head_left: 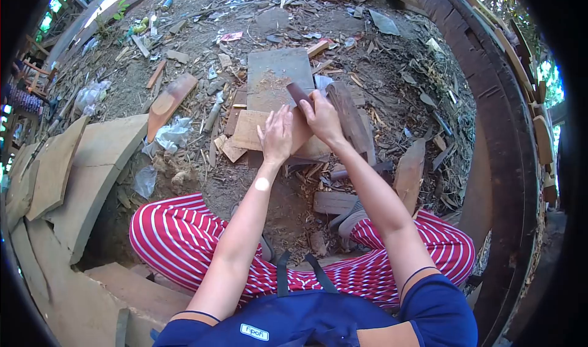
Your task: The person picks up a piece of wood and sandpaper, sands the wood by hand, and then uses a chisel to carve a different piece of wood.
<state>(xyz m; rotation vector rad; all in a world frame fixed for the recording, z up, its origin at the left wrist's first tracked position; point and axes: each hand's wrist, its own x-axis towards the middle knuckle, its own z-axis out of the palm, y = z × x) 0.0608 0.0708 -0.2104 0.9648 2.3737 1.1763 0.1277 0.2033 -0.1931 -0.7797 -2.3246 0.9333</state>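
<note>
My left hand (277,135) lies with its fingers stretched out on a light brown wooden board (247,130). Beside it, my right hand (323,120) is closed around a dark brown, flat-ended piece (297,94), whose kind I cannot make out. The lower part of that piece is hidden by the hand. Under and beyond both hands is a grey-brown slab (278,62) with wood shavings scattered on it. Just to the right of my right hand, a dark, weathered wood block (350,121) leans at a slant.
Wood scraps, chips and plastic litter the dirt ground. Large curved wooden pieces (116,154) stand at the left. A long dark curved beam (499,120) arches along the right. Nearer my feet lie a short wood block (335,203) and an upright offcut (409,172).
</note>
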